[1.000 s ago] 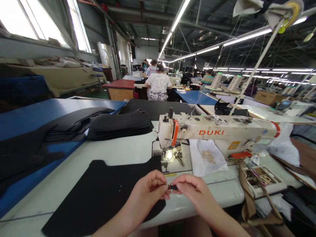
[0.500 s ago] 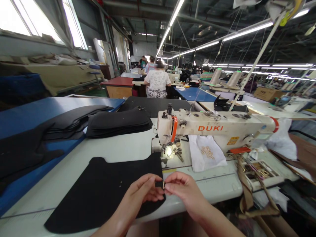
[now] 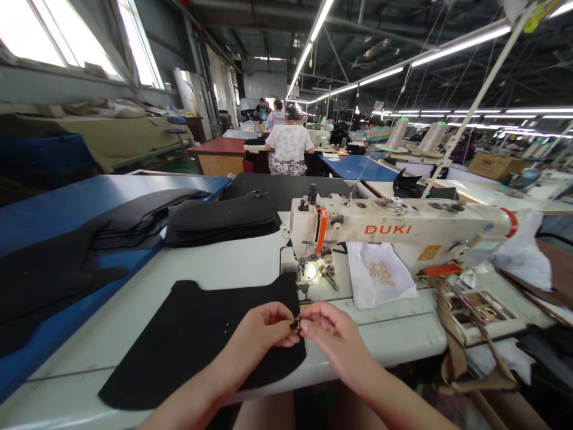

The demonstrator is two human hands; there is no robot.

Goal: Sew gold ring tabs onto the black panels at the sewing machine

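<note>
Work the small fitting (image 3: pixel 294 325) between your fingertips, above the right edge of the black panel (image 3: pixel 201 334). It shows a dark part and a gold-coloured metal part; how the two join is too small to tell. The step in hand appears to be fine handling of these parts. For a good result, steady the dark end with one hand and make adjustments with the other, using light fingertip pressure. Avoid squeezing hard: so small a piece could slip or twist.

Pose: both forearms reach forward from the bottom corners and angle inward. The left hand (image 3: pixel 265 327) pinches the dark end between thumb and index finger, its other fingers curled beneath. The right hand (image 3: pixel 333 331) meets it at the metal end, thumb and index finger closed to a pinch, remaining fingers bent. Rest the forearms lightly if the fingertips are unsteady.

The panel lies flat on the bench (image 3: pixel 394 334), beneath the left forearm. Just beyond the hands stands the sewing machine (image 3: pixel 349 230). Beside its needle area, a white sheet (image 3: pixel 362 289) bears gold-coloured pieces (image 3: pixel 380 273). Farther left lies a stack of black panels (image 3: pixel 224 221).
</note>
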